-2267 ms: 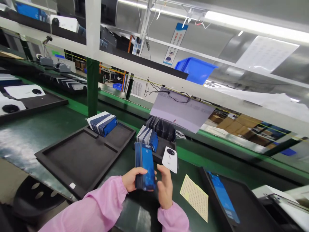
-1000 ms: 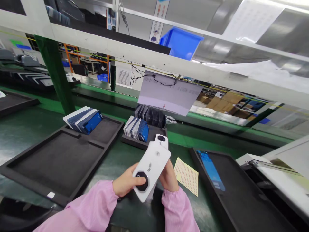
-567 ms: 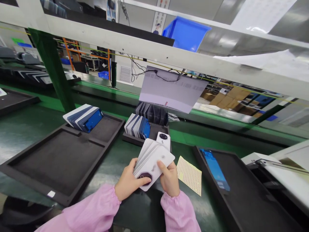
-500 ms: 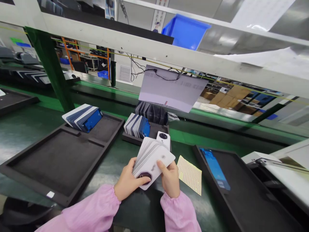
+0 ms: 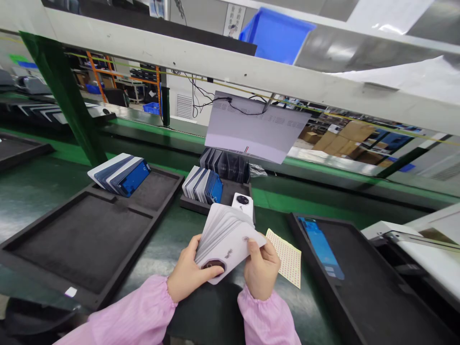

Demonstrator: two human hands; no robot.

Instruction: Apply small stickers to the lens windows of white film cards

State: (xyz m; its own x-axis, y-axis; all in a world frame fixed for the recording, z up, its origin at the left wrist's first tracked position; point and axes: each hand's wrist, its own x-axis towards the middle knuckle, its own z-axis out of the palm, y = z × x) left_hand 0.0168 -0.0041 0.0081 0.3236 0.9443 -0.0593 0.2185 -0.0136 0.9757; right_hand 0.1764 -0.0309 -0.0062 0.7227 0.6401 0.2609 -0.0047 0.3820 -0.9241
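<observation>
The stack of white back covers (image 5: pixel 226 237) is held above the green surface (image 5: pixel 168 239), fanned at its far end. The left hand (image 5: pixel 189 275) clamps the near end, thumb across the dark camera ring; the fingers (image 5: pixel 253 249) of the right hand (image 5: pixel 261 268) pinch the right edge. The panels appear thin, light, stiff and glossy — likely slippery and easily scratched. Grip by the edges, not the faces. A sticker sheet (image 5: pixel 287 256) lies just beside, a black tray (image 5: pixel 82 239) to the left.
</observation>
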